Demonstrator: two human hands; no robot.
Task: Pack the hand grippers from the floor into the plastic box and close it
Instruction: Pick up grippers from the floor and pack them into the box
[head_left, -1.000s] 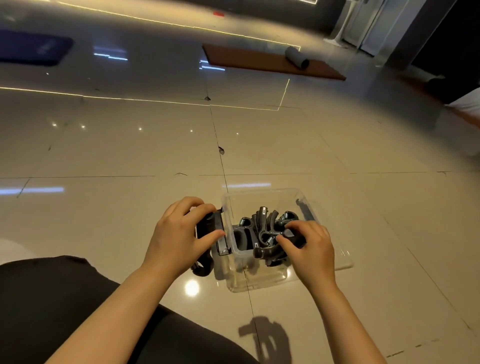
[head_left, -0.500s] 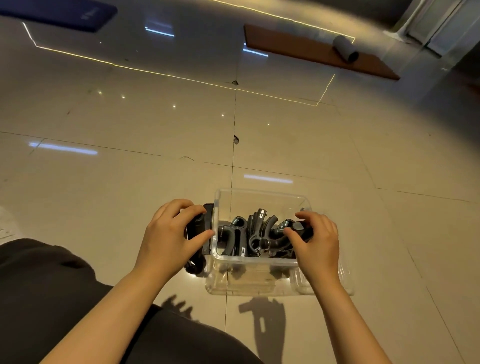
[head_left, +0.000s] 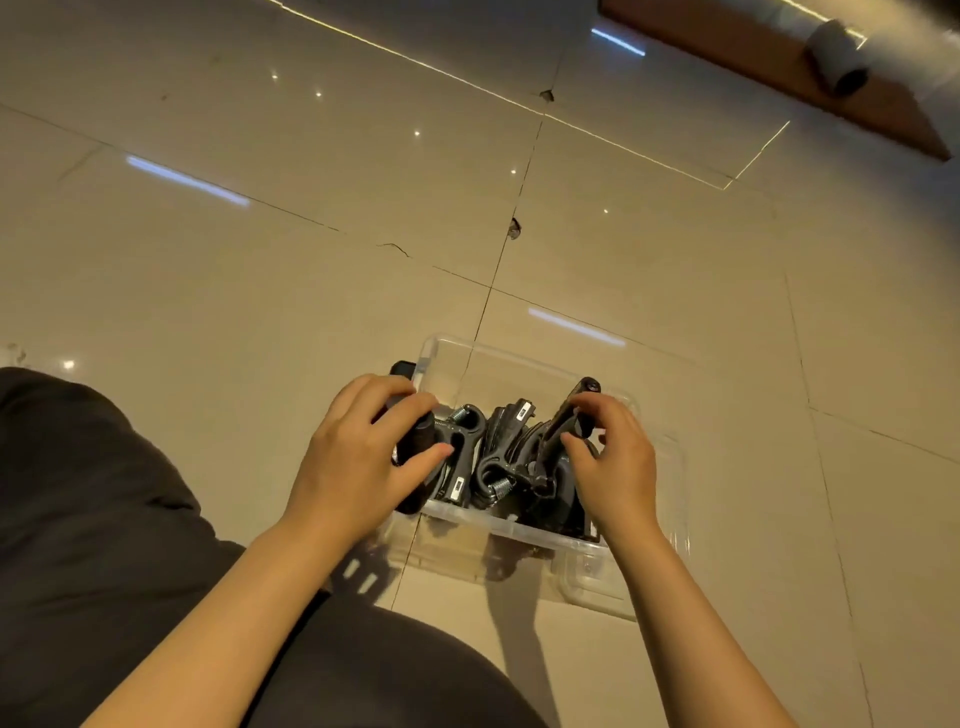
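Floor tiles (head_left: 311, 291) fill most of what I see, glossy and beige, with a brown mat (head_left: 769, 67) and a rolled tube far off at the top right. Near me sits the clear plastic box (head_left: 519, 358), open, holding a dark heap of hand grippers (head_left: 498, 457). My left hand (head_left: 363, 457) has its fingers curled round one black gripper handle at the box's left wall; my right hand (head_left: 613, 462) pinches another gripper's handle over the box's right side

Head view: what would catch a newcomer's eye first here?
A clear plastic box on the tiled floor, crammed with black hand grippers. The left hand grips one gripper at the box's left edge; the right hand pinches another's handle inside it.
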